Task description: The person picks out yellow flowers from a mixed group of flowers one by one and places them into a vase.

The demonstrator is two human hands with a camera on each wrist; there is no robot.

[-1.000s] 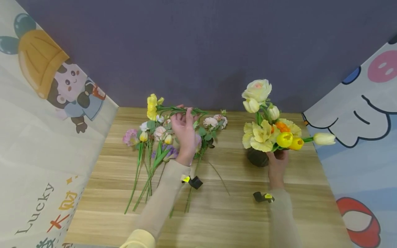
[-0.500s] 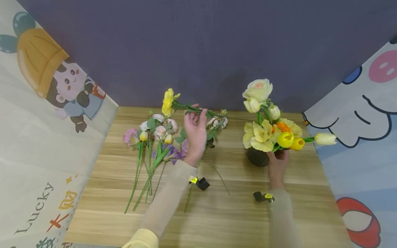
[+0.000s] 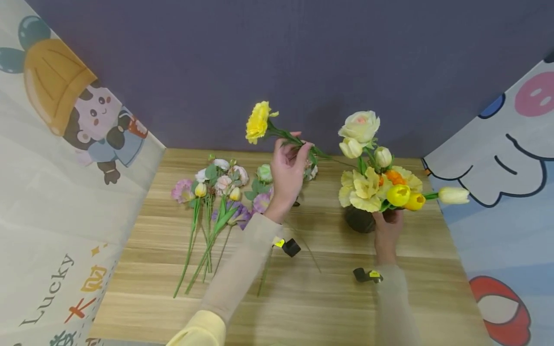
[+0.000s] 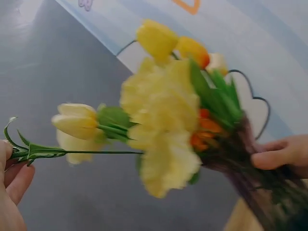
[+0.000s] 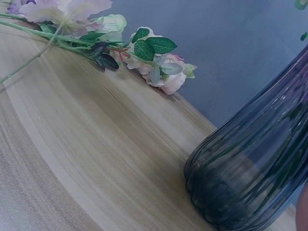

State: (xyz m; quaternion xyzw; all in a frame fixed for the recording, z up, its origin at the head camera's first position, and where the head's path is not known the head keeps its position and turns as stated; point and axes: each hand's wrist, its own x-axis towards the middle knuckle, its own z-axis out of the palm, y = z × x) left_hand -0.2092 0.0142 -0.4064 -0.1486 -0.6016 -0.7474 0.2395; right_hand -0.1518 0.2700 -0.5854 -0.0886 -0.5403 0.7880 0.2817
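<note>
A yellow carnation (image 3: 258, 122) with a green leafy stem is pinched in my left hand (image 3: 289, 170), raised above the back of the table. Its bloom points up and left; its thin stem end reaches right toward the arrangement, and in the left wrist view the stem (image 4: 103, 152) crosses in front of the pale blooms. My right hand (image 3: 387, 235) grips the dark ribbed glass vase (image 5: 240, 178). The vase holds yellow tulips (image 3: 397, 195), pale yellow ruffled blooms (image 3: 365, 189), an orange flower (image 3: 395, 177) and a cream rose (image 3: 359, 126). Part of the right hand is hidden by blooms.
Several loose flowers lie on the left of the wooden table (image 3: 329, 307), among them a pink bloom (image 3: 182, 191), a purple bloom (image 3: 238, 214) and small tulips (image 3: 200, 191). A grey wall (image 3: 277, 72) rises behind; printed panels (image 3: 502, 230) flank both sides.
My left hand has moved right and up with the carnation, whose bloom has lifted and tilted upward. The right hand and the vase have stayed in place.
</note>
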